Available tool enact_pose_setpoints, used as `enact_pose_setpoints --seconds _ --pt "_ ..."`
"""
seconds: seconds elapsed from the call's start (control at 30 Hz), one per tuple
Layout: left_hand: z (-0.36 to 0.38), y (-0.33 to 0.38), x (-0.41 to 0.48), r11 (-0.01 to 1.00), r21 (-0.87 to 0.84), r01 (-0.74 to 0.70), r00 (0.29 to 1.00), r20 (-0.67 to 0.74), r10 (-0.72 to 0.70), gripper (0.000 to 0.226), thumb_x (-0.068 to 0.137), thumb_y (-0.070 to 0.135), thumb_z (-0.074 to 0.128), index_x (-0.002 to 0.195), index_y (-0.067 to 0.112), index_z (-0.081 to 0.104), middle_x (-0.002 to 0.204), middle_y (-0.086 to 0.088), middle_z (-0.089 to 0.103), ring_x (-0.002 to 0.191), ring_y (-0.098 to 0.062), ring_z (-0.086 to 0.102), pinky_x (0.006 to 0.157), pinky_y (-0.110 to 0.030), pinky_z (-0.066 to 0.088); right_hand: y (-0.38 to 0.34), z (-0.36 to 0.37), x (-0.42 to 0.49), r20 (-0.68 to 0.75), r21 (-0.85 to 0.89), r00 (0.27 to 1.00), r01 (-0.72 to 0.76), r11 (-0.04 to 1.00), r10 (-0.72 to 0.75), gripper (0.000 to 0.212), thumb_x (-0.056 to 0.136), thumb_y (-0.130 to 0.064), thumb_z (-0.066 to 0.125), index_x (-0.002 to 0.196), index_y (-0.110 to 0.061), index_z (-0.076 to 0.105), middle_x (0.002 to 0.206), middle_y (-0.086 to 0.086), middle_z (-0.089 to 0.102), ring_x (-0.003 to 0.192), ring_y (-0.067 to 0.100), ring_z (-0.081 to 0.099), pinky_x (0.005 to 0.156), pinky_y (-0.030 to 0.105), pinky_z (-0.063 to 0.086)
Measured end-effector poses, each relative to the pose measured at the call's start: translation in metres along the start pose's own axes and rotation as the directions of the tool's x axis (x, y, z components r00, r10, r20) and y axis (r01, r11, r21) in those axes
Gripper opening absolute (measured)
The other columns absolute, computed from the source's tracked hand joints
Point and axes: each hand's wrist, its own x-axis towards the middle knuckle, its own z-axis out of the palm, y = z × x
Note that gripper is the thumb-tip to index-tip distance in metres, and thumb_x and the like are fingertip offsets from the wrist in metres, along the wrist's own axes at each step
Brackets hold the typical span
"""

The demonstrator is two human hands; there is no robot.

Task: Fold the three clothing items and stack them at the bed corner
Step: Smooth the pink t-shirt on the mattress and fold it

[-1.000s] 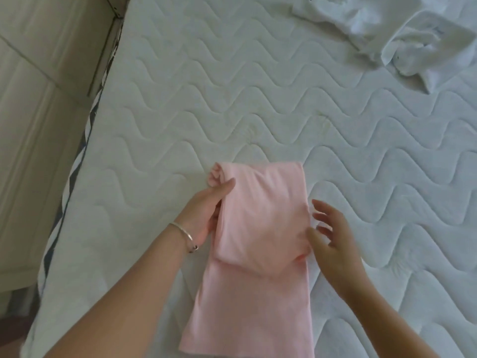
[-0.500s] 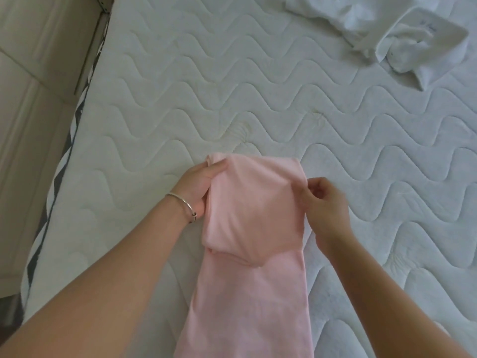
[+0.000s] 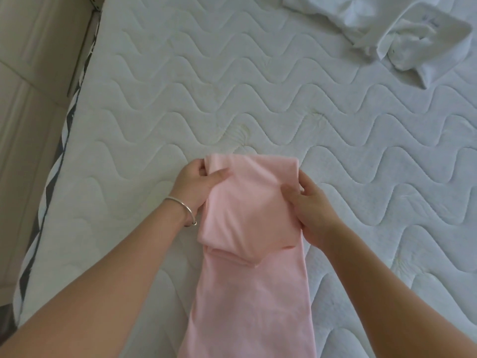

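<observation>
The person is in the middle of folding the pink garment, which lies in the lower middle of the frame on the bed. Its top part is doubled over toward the person. The left hand pinches the upper left corner of the fold and the right hand pinches its right edge, so each grip is clamped on the cloth. White clothes lie crumpled in the upper right, not yet folded. I think the next move calls for another fold over the long lower part, with the edges kept even.
</observation>
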Motion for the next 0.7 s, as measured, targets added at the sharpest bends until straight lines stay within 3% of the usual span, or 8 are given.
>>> enact_pose_setpoints --seconds 0.13,0.2,0.27,0.33,0.4,0.47,0.57,0.7 --pt "0.006 -0.009 -0.004 0.946 0.254 -0.2 0.93 -0.253 0.265 0.05 0.071 0.016 0.077 0.107 0.013 0.043 0.091 0.004 0.052 0.072 -0.004 0.053 0.066 -0.008 0.043 0.002 0.004 -0.002 -0.117 -0.104 0.992 0.042 0.994 -0.054 0.05 0.092 -0.018 0.052 0.135 -0.04 0.039 0.088 -0.002 0.067 0.089 0.019 0.064 0.085 0.04 0.052" --pt "0.007 -0.009 -0.009 0.827 0.417 -0.377 0.822 -0.261 0.506 0.049 0.076 0.015 0.071 0.115 0.003 0.044 0.105 -0.004 0.043 0.082 -0.012 0.052 0.078 -0.014 0.044 0.0 0.007 -0.005 -0.305 -0.233 0.945 0.049 0.971 -0.12 0.05 0.089 -0.018 0.054 0.136 -0.028 0.038 0.085 -0.007 0.062 0.089 0.018 0.061 0.088 0.038 0.049" --pt "0.009 -0.009 -0.014 0.54 0.639 -0.547 0.661 -0.066 0.747 0.041 0.078 0.017 0.057 0.115 -0.001 0.049 0.113 -0.018 0.047 0.103 -0.026 0.045 0.094 -0.032 0.037 -0.001 0.015 -0.015 -0.461 -0.424 0.819 0.134 0.896 -0.341 0.045 0.09 -0.018 0.05 0.133 -0.017 0.041 0.109 -0.002 0.058 0.103 0.019 0.055 0.094 0.033 0.042" --pt "0.015 -0.018 -0.017 0.231 0.733 -0.64 0.563 0.242 0.79 0.038 0.081 0.016 0.047 0.115 0.001 0.054 0.124 -0.023 0.052 0.119 -0.029 0.038 0.101 -0.04 0.031 0.001 0.029 -0.021 -0.27 -0.725 0.702 0.303 0.619 -0.659 0.046 0.091 -0.022 0.04 0.135 -0.009 0.041 0.135 0.008 0.048 0.124 0.025 0.044 0.103 0.034 0.027" --pt "0.018 -0.032 -0.017 0.072 0.786 -0.614 0.602 0.406 0.688 0.044 0.085 0.019 0.039 0.124 0.004 0.053 0.136 -0.016 0.048 0.13 -0.031 0.035 0.107 -0.046 0.029 0.012 0.039 -0.014 0.107 -0.892 0.749 0.362 0.269 -0.654 0.058 0.092 -0.034 0.023 0.145 -0.011 0.026 0.152 0.005 0.027 0.141 0.017 0.016 0.111 0.031 0.001" --pt "0.016 -0.048 -0.011 0.002 0.851 -0.525 0.682 0.419 0.6 0.051 0.088 0.028 0.033 0.132 0.006 0.046 0.142 -0.01 0.043 0.134 -0.028 0.031 0.109 -0.046 0.023 0.022 0.032 0.0 0.243 -0.935 0.844 0.335 0.116 -0.478 0.067 0.087 -0.047 0.002 0.147 -0.018 0.001 0.156 -0.006 -0.002 0.136 0.003 -0.016 0.108 0.03 -0.018" --pt "0.013 -0.057 -0.004 -0.034 0.885 -0.465 0.727 0.403 0.557 0.055 0.089 0.033 0.031 0.136 0.008 0.04 0.145 -0.007 0.038 0.135 -0.023 0.021 0.108 -0.043 0.016 0.032 0.01 0.017 0.268 -0.947 0.865 0.318 0.052 -0.424 0.065 0.084 -0.053 -0.004 0.142 -0.025 -0.014 0.149 -0.014 -0.017 0.131 -0.003 -0.023 0.107 0.032 -0.019" --pt "0.014 -0.053 -0.008 0.021 0.872 -0.489 0.718 0.39 0.576 0.055 0.088 0.036 0.034 0.136 0.011 0.041 0.145 -0.008 0.038 0.134 -0.022 0.022 0.106 -0.04 0.016 0.03 0.006 0.015 0.282 -0.943 0.866 0.33 0.047 -0.413 0.065 0.086 -0.054 0.002 0.142 -0.027 -0.013 0.15 -0.016 -0.016 0.132 -0.004 -0.023 0.11 0.035 -0.016"
